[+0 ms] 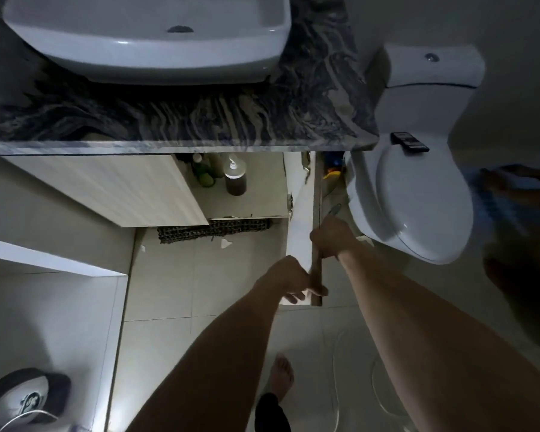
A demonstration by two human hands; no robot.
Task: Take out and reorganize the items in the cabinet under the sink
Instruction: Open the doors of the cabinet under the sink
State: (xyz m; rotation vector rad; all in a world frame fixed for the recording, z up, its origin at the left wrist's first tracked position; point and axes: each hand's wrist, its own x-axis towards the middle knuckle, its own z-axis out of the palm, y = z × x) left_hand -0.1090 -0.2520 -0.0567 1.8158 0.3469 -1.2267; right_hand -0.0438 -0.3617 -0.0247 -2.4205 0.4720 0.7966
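The cabinet under the sink has its right door [301, 219] swung wide open toward me, seen edge-on. My left hand [289, 280] grips the door's near edge low down. My right hand [332, 236] is closed over the same edge a little farther along. Inside, on the cabinet floor [247, 204], stand a brown pump bottle [235, 179], a green bottle [205, 174] and other bottles behind them, partly hidden under the countertop. The left door [106, 188] is closed.
A white basin [150, 35] sits on the dark marbled countertop [200, 116]. A white toilet [418, 194] stands right of the open door, with a phone [409, 141] on it. A woven mat [214, 229] lies below the cabinet. My bare foot [281, 377] stands on grey tiles.
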